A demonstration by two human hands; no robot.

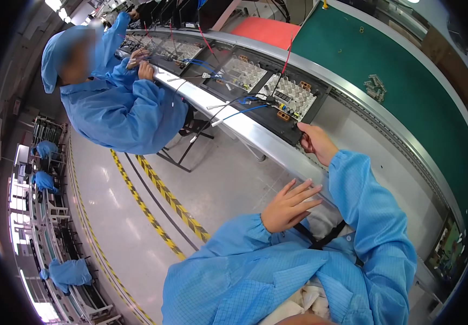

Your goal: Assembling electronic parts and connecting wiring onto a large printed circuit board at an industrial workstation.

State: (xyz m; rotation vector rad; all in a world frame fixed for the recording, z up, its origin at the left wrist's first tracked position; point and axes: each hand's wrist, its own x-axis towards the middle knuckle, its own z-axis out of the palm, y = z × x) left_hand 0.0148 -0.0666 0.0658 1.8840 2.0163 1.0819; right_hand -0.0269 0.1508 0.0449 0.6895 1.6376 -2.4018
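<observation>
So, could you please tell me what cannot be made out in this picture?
Head view, bare right hand: contact with the black rectangular tray partly hidden by its curled fingers.
Head view, bare left hand: palm hidden by the hand's back.
Head view, small pale pieces on the flat green surface: too small to identify.
Head view, upright black panels: cut off by the upper edge.

At the black tray (287,129), the fingers of the right hand (319,142) curl partly out of sight, their grip unclear. Well beyond those fingers, a cluster of pieces (375,88) (pale, shiny) is too small to identify; far to their left, the head (67,51) of a co-worker (120,116) is blurred.
</observation>
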